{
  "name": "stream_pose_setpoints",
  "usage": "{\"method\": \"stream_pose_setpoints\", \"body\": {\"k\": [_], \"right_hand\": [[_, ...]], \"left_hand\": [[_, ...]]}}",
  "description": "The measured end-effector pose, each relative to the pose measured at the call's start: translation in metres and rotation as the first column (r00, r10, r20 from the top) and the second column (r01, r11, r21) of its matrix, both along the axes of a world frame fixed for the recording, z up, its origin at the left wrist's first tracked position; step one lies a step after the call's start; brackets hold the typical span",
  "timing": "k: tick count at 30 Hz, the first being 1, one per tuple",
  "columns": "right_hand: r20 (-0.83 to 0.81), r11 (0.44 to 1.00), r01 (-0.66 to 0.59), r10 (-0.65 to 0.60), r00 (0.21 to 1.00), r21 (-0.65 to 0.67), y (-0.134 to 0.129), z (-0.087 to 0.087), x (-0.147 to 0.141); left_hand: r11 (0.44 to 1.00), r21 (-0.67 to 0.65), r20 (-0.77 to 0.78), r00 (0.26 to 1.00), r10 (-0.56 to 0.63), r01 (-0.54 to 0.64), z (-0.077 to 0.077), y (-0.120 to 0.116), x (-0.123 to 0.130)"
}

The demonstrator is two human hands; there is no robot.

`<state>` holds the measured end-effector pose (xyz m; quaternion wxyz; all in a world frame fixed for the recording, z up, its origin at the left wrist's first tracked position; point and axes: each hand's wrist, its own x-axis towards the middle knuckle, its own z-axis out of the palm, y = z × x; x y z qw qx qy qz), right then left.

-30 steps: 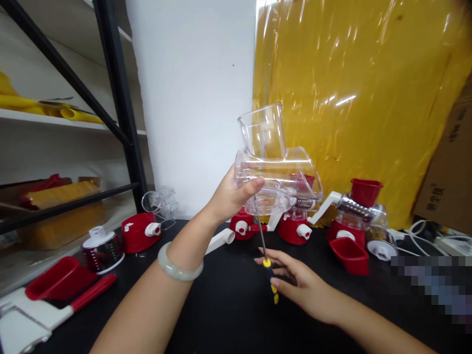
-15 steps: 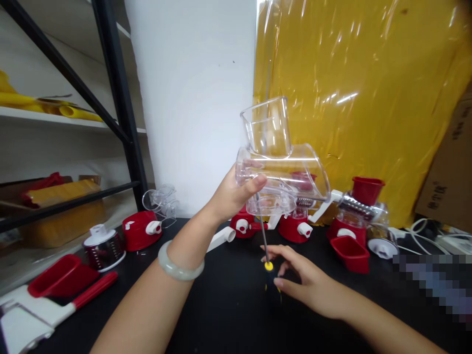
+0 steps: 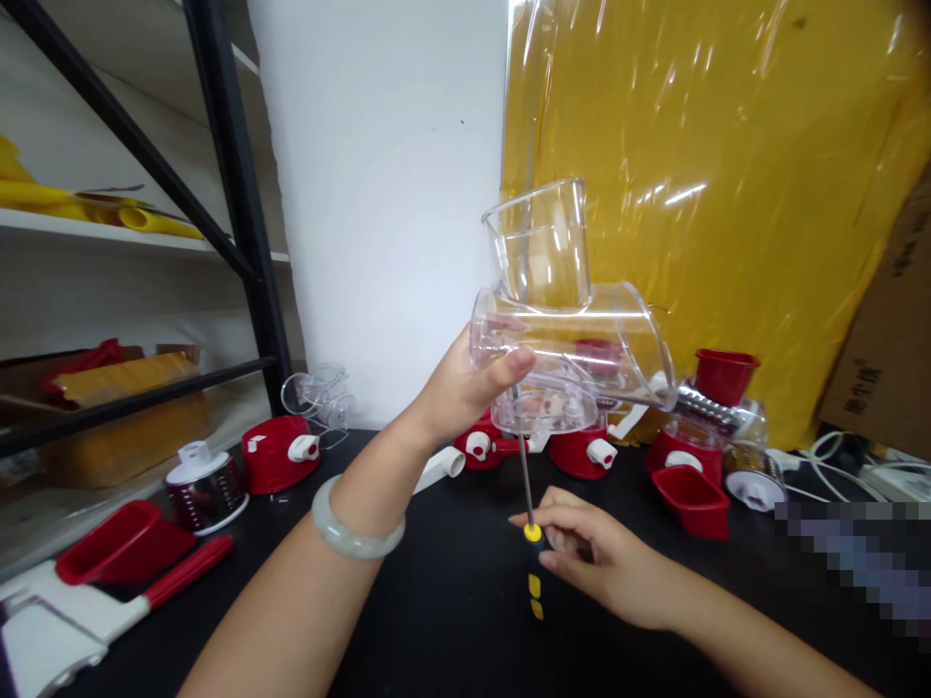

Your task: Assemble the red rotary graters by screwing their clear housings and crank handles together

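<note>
My left hand (image 3: pixel 480 388) grips a clear plastic grater housing (image 3: pixel 574 334) by its left end, holding it above the table. The housing's square feed chute tilts upward and its round collar points down. Below it, my right hand (image 3: pixel 582 543) pinches a screwdriver (image 3: pixel 534 572) with a black and yellow handle between thumb and fingers. The steel shaft points up, its tip hidden behind or inside the collar near my left thumb.
Red grater bases (image 3: pixel 280 454) stand along the back of the black table. An assembled grater (image 3: pixel 698 427) is at right. A drum (image 3: pixel 205 485), a red pusher (image 3: pixel 120 543) and a white arm with a red handle (image 3: pixel 189 572) lie at left, beside a shelf frame (image 3: pixel 240 194).
The clear housing has shifted slightly right and turned a little in my left hand. The screwdriver handle has rotated, showing its yellow patches, and my right fingers have curled in.
</note>
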<state>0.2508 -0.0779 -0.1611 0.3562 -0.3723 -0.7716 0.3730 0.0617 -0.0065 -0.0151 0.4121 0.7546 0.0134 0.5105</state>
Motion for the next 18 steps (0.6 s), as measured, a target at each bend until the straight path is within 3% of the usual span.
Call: {"method": "stream_pose_setpoints", "body": {"k": [4, 6, 10, 12, 15, 18], "right_hand": [[-0.086, 0.982, 0.121, -0.135, 0.987, -0.146, 0.003, -0.010, -0.009], [-0.116, 0.978, 0.094, -0.117, 0.986, -0.184, 0.000, -0.011, -0.010], [-0.087, 0.996, -0.028, 0.021, 0.996, -0.079, -0.005, -0.005, -0.006], [-0.063, 0.999, -0.008, 0.005, 0.998, -0.041, -0.002, -0.005, -0.005], [-0.071, 0.991, 0.087, -0.095, 0.993, -0.099, 0.002, -0.011, -0.007], [-0.094, 0.991, 0.073, -0.083, 0.992, -0.108, 0.001, -0.012, -0.007]], "left_hand": [[0.998, -0.060, -0.022, 1.000, -0.015, 0.013, 0.000, -0.004, -0.001], [0.998, -0.057, -0.025, 0.999, -0.022, 0.020, 0.000, -0.004, -0.001], [0.999, -0.052, -0.033, 0.999, -0.015, 0.013, 0.000, -0.003, -0.001], [0.999, -0.045, -0.027, 1.000, -0.005, 0.004, -0.001, -0.003, -0.001], [1.000, -0.028, -0.015, 1.000, -0.002, 0.002, -0.001, -0.002, -0.001], [1.000, 0.007, -0.002, 1.000, 0.004, -0.004, 0.000, -0.001, -0.001]]}}
